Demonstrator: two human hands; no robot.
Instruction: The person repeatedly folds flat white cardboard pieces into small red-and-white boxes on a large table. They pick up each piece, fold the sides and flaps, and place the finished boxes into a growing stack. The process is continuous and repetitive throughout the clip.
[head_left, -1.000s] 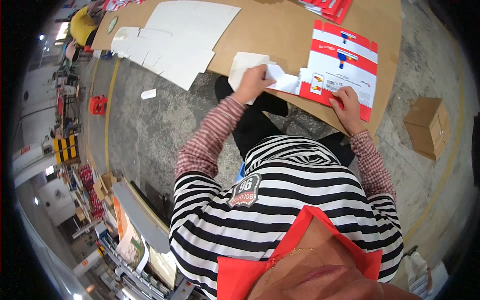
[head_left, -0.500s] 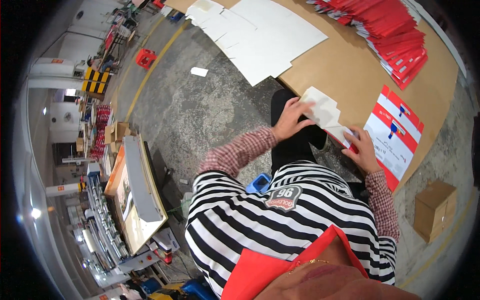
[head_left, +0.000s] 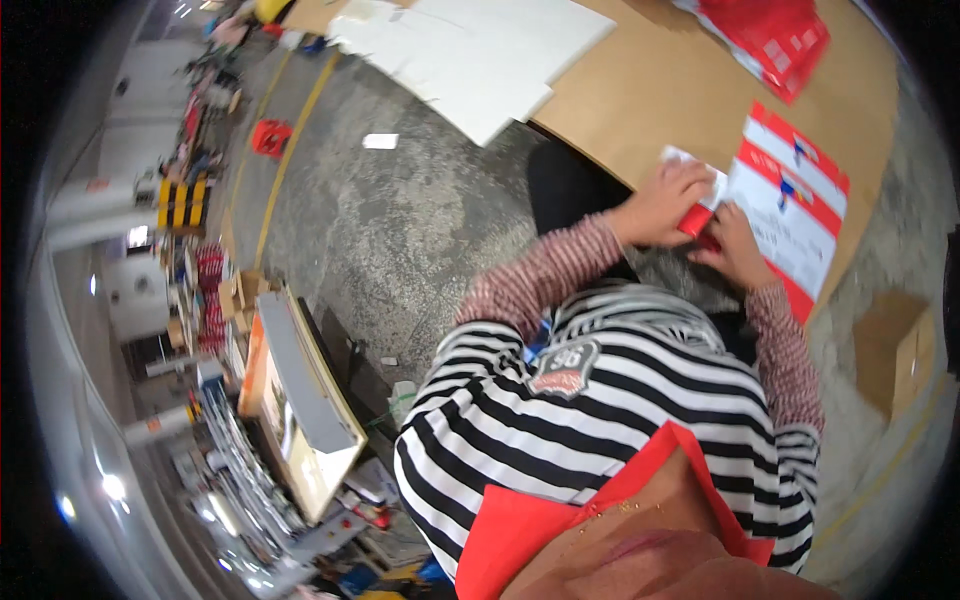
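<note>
A small red and white printed carton [head_left: 695,220], partly folded, is at the near edge of the table. My left hand [head_left: 664,202] curls over its left side, with the fingers closed on it. From the right, my right hand [head_left: 735,250] grips its near end, fingers bent around the card. Both hands cover much of the carton, and a white flap shows beyond the left fingers. Just to the right, flat red and white printed carton blanks [head_left: 815,215] lie on the table.
The brown table [head_left: 630,105] bears large white card sheets [head_left: 470,60] at the far left and a pile of red folded cartons [head_left: 775,45] at the far right. An open cardboard box [head_left: 893,355] stands on the floor at right. A red stool [head_left: 270,138] is far left.
My left hand has moved right, from the open white flaps onto the carton next to my right hand. The carton looks more folded, with its red side showing. The view has shifted.
</note>
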